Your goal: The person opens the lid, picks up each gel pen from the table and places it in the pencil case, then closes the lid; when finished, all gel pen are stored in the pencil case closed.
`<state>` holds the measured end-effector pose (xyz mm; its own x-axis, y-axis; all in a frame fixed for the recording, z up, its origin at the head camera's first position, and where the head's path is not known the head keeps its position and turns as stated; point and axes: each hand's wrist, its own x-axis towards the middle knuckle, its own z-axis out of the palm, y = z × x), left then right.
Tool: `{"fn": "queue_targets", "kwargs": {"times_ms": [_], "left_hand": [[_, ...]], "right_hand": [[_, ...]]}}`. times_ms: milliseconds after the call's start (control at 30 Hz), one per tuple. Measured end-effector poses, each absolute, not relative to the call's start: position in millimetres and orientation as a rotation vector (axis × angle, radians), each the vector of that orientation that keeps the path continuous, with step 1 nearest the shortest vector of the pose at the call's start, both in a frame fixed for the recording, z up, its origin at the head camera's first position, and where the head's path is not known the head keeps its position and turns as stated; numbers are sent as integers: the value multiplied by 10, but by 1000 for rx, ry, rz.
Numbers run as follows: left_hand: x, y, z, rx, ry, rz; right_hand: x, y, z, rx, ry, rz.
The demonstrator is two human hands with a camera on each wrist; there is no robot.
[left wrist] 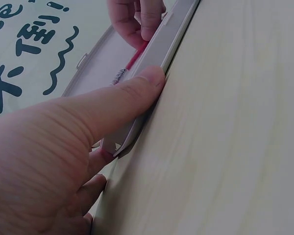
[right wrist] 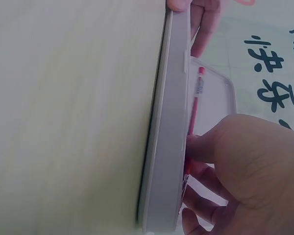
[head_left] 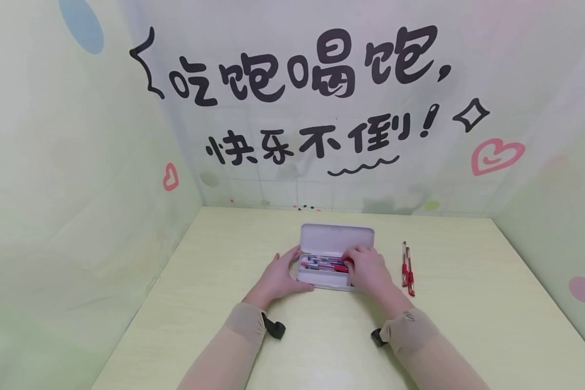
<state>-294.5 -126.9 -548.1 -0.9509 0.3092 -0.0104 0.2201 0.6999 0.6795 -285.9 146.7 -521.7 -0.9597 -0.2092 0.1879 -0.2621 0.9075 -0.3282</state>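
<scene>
An open pencil case [head_left: 338,237], light-coloured, lies on the table with its lid raised at the back. Several pens, some with red parts, are inside it. My left hand [head_left: 275,279] grips the case's left end, thumb along the front edge and fingers round the side, as the left wrist view shows. Over the right part of the case, my right hand [head_left: 369,271] pinches a red pen [right wrist: 195,110] between thumb and fingers. That pen lies along the inside of the case; its far end is partly hidden by the hand.
Two red-gripped gel pens [head_left: 407,268] lie side by side on the pale wooden table [head_left: 322,341], right of the case. Behind the table hangs a white backdrop [head_left: 273,179] with black lettering, and similar sheets enclose the left and right sides.
</scene>
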Motion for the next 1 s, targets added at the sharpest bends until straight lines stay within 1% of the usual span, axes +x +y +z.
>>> {"fn": "queue_targets", "kwargs": {"times_ms": [733,1000], "left_hand": [[-2906,-1270,-5451,437,2753,1146],[-2907,-1270,-5476,448,2770,1137]], "right_hand": [[-2809,1474,-5193,334,-2894,551],[-2825,1613,-5180,227,-2778,712]]}}
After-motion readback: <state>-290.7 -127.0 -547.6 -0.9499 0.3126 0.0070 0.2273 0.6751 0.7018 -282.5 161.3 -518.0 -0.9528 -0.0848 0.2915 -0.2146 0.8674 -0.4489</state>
